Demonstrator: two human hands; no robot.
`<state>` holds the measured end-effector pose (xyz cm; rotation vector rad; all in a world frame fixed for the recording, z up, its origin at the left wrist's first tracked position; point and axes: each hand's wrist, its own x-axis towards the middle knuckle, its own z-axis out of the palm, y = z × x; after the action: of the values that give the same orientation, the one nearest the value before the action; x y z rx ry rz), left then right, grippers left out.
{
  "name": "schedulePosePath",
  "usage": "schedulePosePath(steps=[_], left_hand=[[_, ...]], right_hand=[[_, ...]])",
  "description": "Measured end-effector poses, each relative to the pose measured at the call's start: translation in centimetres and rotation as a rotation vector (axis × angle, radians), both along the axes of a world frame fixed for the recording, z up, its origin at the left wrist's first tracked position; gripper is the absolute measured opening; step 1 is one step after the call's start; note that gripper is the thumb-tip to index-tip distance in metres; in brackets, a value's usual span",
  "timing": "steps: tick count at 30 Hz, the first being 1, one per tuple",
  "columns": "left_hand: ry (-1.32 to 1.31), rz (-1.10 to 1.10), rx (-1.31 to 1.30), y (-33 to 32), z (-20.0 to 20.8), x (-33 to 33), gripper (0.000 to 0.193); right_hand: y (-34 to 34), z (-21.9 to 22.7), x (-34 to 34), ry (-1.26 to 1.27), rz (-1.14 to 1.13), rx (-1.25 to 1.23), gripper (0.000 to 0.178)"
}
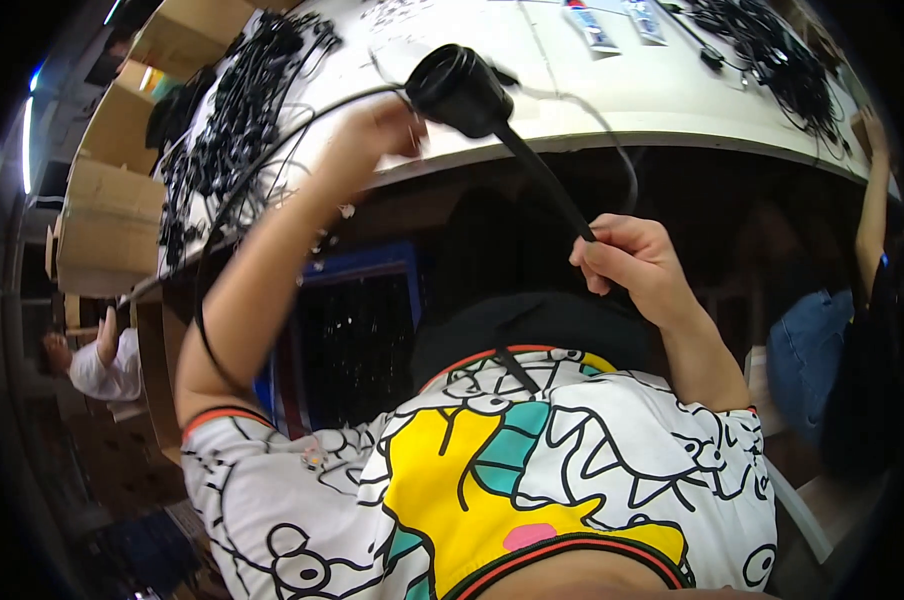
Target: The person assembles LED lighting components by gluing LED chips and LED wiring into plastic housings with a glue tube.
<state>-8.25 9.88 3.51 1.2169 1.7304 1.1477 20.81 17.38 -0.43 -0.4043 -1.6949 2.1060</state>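
A black housing with a round, cup-like mouth [459, 92] is held up over the table's near edge. From its lower side a flat black strip [547, 180] slants down to my right hand [632, 258], whose thumb and fingers pinch its end. My left hand [390, 130] is just left of the housing, smeared by motion, so its grip does not show. A black cable [307, 122] curves from beside that hand and housing down past my left forearm. What kind of device the housing belongs to is unclear.
On the white table [572, 110], a heap of black cables [237, 120] lies left and another cable pile [772, 65] far right. Two small blue-and-white packets [594, 28] rest at the back. Cardboard boxes [112, 210] flank the left side. Another person's arm [874, 190] reaches in at right.
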Motion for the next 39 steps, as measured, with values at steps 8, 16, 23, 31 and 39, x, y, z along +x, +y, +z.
schedulePosePath(steps=[8,16,23,31,39], left_hand=[[0.466,-0.564,-0.301,-6.7,-15.1,9.1,0.029],[0.07,0.067,-0.215,-7.2,-5.7,6.3,0.032],[-0.912,0.246,0.764,-6.6,-2.1,6.6,0.063],[-0.867,0.341,1.063,-8.7,-0.8,5.2,0.05],[-0.734,0.373,1.108,-11.5,0.0,2.3,0.048]], right_hand=[[0.8,-2.3,-1.1,-0.127,0.022,-0.029,0.017],[0.2,-1.2,-3.9,-0.154,0.048,-0.01,0.017],[-2.5,-1.1,-6.3,-0.261,0.259,0.112,0.015],[-2.5,-6.0,-6.1,-0.223,0.269,0.457,0.024],[-0.2,-12.9,-5.4,-0.31,0.226,0.931,0.014]])
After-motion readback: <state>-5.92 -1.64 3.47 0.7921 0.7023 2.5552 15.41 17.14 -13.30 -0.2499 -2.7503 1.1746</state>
